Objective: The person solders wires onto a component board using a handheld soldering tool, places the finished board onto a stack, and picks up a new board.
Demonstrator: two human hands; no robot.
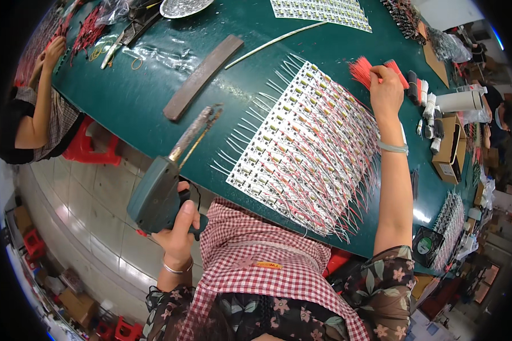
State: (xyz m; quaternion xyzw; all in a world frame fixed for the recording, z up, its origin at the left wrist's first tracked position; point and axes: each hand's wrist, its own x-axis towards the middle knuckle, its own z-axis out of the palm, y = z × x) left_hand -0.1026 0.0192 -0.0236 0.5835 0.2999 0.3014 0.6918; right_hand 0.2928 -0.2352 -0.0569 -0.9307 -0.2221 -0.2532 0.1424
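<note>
Two hands (178, 232) (387, 94) — pistol-shaped soldering gun (155, 193), bristly red wires (359, 71).

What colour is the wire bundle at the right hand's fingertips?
The wire bundle is bright red, best seen in the head view.

Left hand (177, 238): some fingers hidden behind the handle of the soldering gun (153, 196). Right hand (388, 94): fingertips partly hidden at the red wires (358, 70), exact hold can't be told. Beyond both hands, metal dish (185, 7) and farther board panel (321, 11) cut by top edge; between hands, tiny parts on wired panel (276, 132) too small to tell.
</note>
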